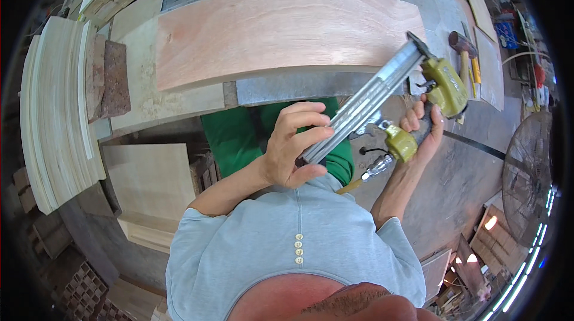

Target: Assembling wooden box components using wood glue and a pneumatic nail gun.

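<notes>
A pneumatic nail gun (445, 89) is held aslant in front of the person's chest, between the body and a pale reddish wooden panel (287, 34). Its long axis, marked by the straight metal magazine (373, 102), is laid diagonally from lower left to upper right. The dark nose (421, 44) is pointed up and to the right, away from the person, and is seen against the panel's right end; whether the two are touching cannot be told. The handle, set roughly parallel to the magazine on its right, is wrapped by the right hand (426, 129). At the magazine's rear end, the left hand (290, 141) is placed with fingers spread and thumb below; whether the metal is firmly gripped cannot be told. Below the handle's olive end cap, a chrome air fitting (378, 167) is pointed down and left. A mallet (463, 46) is seen beyond the nose, to the right.
</notes>
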`<action>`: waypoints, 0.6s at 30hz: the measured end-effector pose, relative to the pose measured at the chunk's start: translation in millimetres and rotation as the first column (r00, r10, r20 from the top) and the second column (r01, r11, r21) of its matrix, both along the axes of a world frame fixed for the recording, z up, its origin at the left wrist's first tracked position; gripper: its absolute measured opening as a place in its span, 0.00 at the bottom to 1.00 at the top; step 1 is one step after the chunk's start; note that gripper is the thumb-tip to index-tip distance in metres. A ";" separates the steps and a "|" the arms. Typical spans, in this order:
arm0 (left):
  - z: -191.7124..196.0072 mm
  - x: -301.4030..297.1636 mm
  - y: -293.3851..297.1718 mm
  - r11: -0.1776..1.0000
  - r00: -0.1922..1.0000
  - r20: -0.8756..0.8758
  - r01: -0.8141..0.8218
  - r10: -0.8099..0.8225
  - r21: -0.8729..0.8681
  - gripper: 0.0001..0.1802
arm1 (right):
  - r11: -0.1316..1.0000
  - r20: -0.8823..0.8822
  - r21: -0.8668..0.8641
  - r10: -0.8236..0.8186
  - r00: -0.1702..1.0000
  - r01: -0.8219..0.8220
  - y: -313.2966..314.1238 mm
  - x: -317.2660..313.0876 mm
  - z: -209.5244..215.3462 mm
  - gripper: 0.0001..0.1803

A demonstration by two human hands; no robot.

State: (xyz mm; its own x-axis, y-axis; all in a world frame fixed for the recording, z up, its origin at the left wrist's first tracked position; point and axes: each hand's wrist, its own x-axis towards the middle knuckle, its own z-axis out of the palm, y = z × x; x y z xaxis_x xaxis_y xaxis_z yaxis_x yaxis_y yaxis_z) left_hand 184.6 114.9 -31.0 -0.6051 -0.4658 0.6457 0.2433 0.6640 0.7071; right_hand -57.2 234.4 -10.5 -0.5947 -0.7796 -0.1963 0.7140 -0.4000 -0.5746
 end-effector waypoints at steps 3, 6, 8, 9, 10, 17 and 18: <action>-4.8 -10.0 -4.1 0.997 0.993 -0.089 -0.074 0.075 0.014 0.33 | 1.000 -0.042 -0.017 0.006 0.999 -0.007 -7.9 9.9 7.0 0.16; -10.8 -20.9 -2.4 0.992 0.981 -0.153 -0.124 0.123 0.003 0.35 | 1.000 -0.033 -0.009 -0.002 0.999 0.002 -12.0 18.8 10.9 0.16; -6.0 -38.3 -8.5 0.990 0.981 -0.139 -0.138 0.135 -0.012 0.37 | 0.992 -0.035 0.067 0.112 0.993 -0.110 -12.2 37.2 15.7 0.16; -5.8 -48.7 -15.5 0.985 0.964 -0.206 -0.168 0.170 0.028 0.38 | 0.997 -0.059 0.061 0.057 0.997 -0.053 -19.9 41.8 18.8 0.17; -5.5 -56.1 -20.3 0.978 0.941 -0.269 -0.194 0.206 0.071 0.39 | 0.997 -0.063 0.062 0.044 0.997 -0.040 -17.3 40.5 19.2 0.17; 4.7 -83.1 -25.2 0.999 0.976 -0.213 -0.040 0.043 0.014 0.38 | 0.999 -0.124 0.026 -0.026 0.992 0.030 -5.4 16.1 27.7 0.17; 4.6 -85.5 -25.3 0.999 0.976 -0.215 -0.032 0.034 0.014 0.38 | 0.999 -0.103 -0.009 -0.040 0.994 0.040 -2.7 11.5 27.5 0.16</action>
State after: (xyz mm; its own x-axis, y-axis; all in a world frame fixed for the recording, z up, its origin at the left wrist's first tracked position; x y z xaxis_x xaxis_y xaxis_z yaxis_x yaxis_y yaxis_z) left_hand 99.1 89.7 -26.4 -0.4366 -0.4904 0.7542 0.3682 0.6675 0.6472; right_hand -45.7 231.7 17.0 -0.6423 -0.7559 -0.1267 0.6341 -0.4313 -0.6418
